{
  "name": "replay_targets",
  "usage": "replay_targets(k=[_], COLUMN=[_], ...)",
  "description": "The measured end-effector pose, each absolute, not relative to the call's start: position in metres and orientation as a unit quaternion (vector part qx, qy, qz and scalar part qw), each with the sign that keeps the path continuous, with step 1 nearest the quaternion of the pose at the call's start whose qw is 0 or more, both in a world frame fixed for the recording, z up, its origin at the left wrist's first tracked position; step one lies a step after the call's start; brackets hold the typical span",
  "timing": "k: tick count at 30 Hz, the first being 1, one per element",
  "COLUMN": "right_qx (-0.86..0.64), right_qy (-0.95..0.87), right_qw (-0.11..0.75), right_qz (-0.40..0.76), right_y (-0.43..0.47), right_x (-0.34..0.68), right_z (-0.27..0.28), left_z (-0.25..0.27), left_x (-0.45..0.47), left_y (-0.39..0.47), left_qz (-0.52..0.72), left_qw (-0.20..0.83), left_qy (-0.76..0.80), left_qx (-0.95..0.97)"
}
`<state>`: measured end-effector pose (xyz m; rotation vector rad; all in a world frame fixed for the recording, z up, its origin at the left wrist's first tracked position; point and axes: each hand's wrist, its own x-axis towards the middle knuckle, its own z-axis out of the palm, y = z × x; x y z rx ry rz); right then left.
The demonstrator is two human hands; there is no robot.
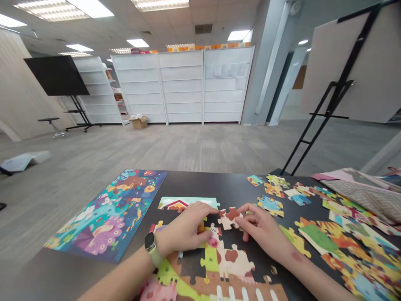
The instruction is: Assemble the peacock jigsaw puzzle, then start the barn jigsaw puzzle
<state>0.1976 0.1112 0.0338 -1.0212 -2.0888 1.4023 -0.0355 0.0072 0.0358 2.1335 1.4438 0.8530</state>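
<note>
A brown and white puzzle piece (pixel 229 218) is pinched at its right edge by my right hand (pixel 261 228). My left hand (pixel 188 228) hovers over the partly joined puzzle, thumb and index finger apart. Its index fingertip is close to the piece's left edge; whether they touch I cannot tell. Its thumb is by the cow's head piece (pixel 214 234), and the palm hides pieces underneath. Below lies the cow's body piece (pixel 233 261), joined to a lower strip with a white fence (pixel 242 292). A strip with a red roof (pixel 175 203) lies behind my left hand.
On the left of the black table (pixel 194 179) lies a blue picture sheet (pixel 109 213) with sea creatures. Several loose pieces (pixel 272 205) are scattered at the back right, with a heap of more pieces (pixel 360 246) at the right. Folded fabric (pixel 366 192) rests at the far right edge.
</note>
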Motion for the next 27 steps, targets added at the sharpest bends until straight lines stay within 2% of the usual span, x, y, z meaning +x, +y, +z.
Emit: replay_targets(k=[10,21,27], right_qx=[-0.364,-0.363,-0.351], right_qy=[-0.754,-0.755,-0.773], right_qw=[0.204,0.207,0.182], right_qz=[0.507,0.505,0.496], right_y=[0.1087,0.1094,0.1084], right_x=[0.1974,0.1983,0.2013], right_z=[0.0366,0.0361,0.0348], left_z=[0.0340,0.0342,0.0323], left_x=[-0.0353,-0.0362,-0.0358], left_y=[0.0075,0.0071,0.0084], left_qz=[0.351,0.350,0.336], left_qw=[0.231,0.221,0.207], left_qy=[0.512,0.508,0.501], left_qx=[0.749,0.755,0.770])
